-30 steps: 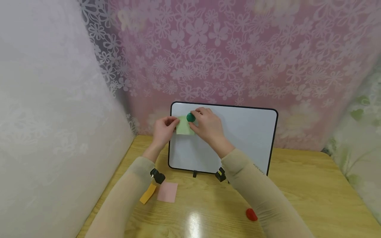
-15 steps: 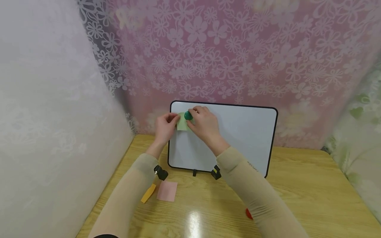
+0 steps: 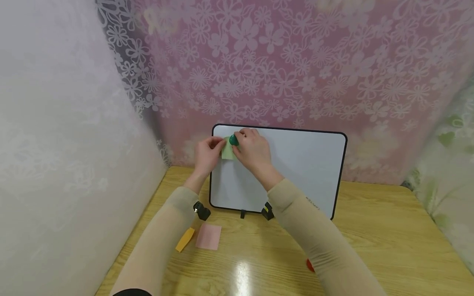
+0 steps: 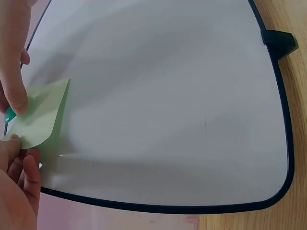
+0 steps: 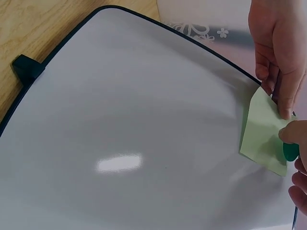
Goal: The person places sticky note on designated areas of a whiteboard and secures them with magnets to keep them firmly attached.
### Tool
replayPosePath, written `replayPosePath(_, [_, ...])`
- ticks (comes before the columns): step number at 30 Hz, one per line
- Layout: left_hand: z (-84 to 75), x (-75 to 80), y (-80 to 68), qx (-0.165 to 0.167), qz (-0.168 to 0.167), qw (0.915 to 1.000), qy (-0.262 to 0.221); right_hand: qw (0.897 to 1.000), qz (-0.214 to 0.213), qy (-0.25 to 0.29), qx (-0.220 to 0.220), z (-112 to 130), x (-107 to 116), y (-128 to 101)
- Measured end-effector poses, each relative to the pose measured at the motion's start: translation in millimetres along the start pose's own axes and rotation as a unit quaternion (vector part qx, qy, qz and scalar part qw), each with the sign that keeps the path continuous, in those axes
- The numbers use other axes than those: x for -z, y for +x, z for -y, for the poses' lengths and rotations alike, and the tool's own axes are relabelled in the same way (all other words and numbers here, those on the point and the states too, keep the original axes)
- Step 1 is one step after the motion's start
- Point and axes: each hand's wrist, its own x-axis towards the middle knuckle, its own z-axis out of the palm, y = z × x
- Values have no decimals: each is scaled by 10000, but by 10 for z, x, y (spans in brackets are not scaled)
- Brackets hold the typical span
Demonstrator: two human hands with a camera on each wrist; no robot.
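A pale green sticky note (image 3: 227,154) is at the upper left of a white magnetic board (image 3: 296,168) with a black frame. My left hand (image 3: 207,155) pinches the note's left edge between thumb and fingers. In my right hand (image 3: 254,149) is a round green magnet (image 3: 233,140), pinched between thumb and fingers over the note's upper part. Seen from the right wrist, the note (image 5: 263,129) has its lower edge standing off the board, and the magnet (image 5: 290,152) is partly hidden by the right thumb.
On the wooden table (image 3: 389,230), a pink sticky note (image 3: 208,237) and an orange paper strip (image 3: 185,239) lie near the left forearm. A red magnet (image 3: 310,265) is partly covered by the right sleeve. Black feet (image 3: 242,213) support the board; a patterned curtain (image 3: 281,70) hangs behind.
Both hands have shifted slightly upward along the board with the green note and magnet. The magnet has also moved a little left, closer to the left fingers.
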Motion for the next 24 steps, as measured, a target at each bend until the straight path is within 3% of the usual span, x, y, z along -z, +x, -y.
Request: replayPosePath(24, [-52, -20, 10, 95, -84, 9999, 59, 9996, -8, -267, -126, 19, -23, 90])
